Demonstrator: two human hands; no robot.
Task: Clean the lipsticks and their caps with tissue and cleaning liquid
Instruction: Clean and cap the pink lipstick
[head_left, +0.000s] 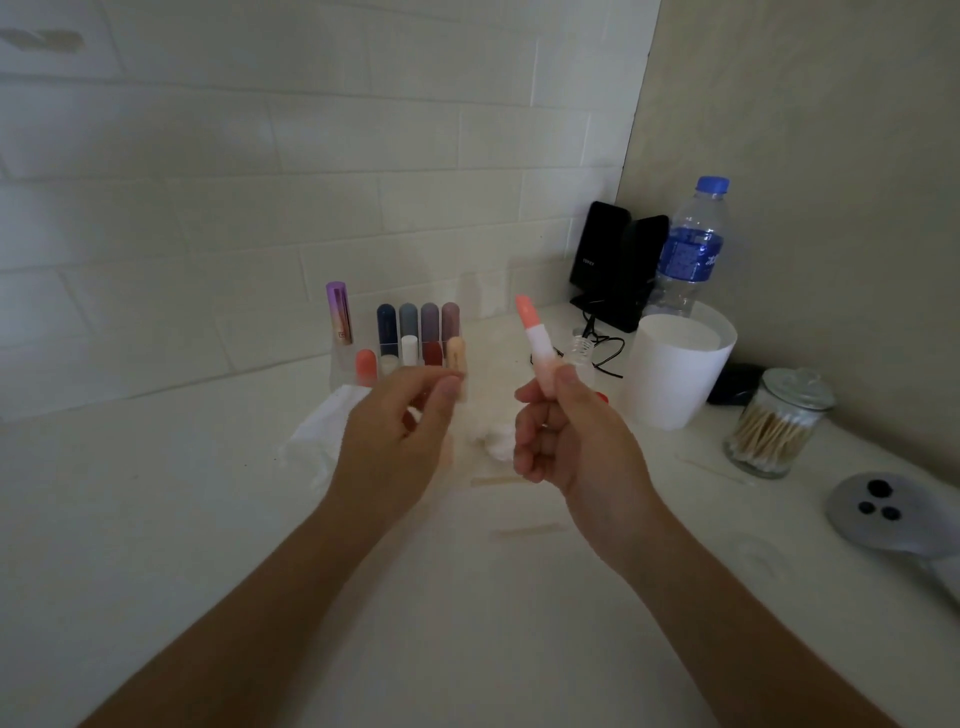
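My right hand (566, 441), centre right of the frame, grips the base of an uncapped lipstick (536, 338), coral tip up. My left hand (400, 431) pinches thumb to forefinger; I cannot tell whether it holds anything. Just beyond, crumpled tissue (493, 441) lies on the desk (208, 519). Farther back stand capped lipsticks (409, 322). In the upper right stand a blue-labelled water bottle (691, 249) and black speakers (602, 249), their lettering too blurred to read.

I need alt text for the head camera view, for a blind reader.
A right hand holds an uncapped coral lipstick upright over a white counter. The left hand curls beside it, its grip blurred. Behind them stands a row of lipsticks.
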